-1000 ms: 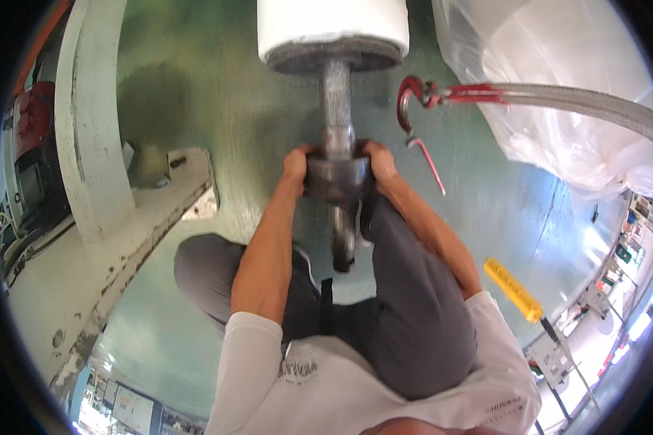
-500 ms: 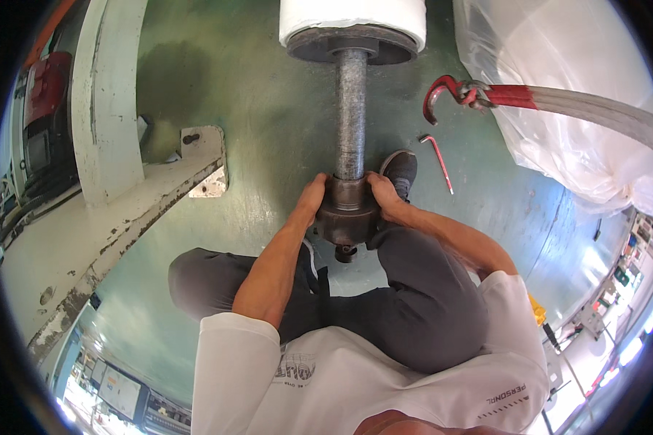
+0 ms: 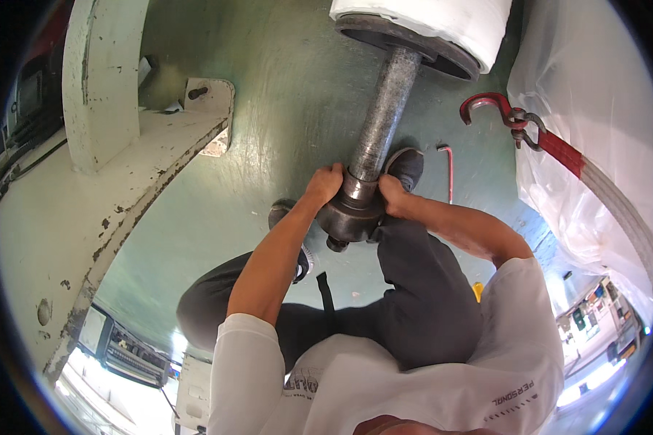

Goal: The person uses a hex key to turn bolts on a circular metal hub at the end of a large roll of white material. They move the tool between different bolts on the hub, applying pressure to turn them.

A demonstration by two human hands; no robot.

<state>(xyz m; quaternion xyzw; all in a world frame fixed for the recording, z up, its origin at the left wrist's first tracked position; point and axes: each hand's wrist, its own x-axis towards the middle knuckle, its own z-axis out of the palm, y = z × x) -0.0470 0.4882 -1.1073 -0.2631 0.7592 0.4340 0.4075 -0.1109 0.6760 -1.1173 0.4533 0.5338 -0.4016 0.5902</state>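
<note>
A thick steel shaft [image 3: 386, 109] runs toward me out of a dark round flange [image 3: 413, 45] on the end of a white roll [image 3: 450, 25]. On the shaft's near end sits a heavy stepped metal collar [image 3: 352, 216] with a short stub underneath. My left hand [image 3: 325, 183] presses on the left side of the collar's narrower upper part, fingers curled. Against its right side, my right hand [image 3: 394, 196] grips too, with its fingers mostly hidden behind the metal. Both forearms reach forward over my bent legs.
A red hook [image 3: 490, 105] on a webbing strap [image 3: 617, 192] hangs at the right, by plastic-wrapped goods [image 3: 551, 145]. A red bent bar [image 3: 450, 174] lies on the green floor beside my shoe [image 3: 405, 168]. A chipped cream machine frame [image 3: 123, 210] stands at the left.
The view has turned, so the roll, shaft and hook appear farther right and the shaft slants. Both hands stay on the collar; it has not visibly shifted along the shaft.
</note>
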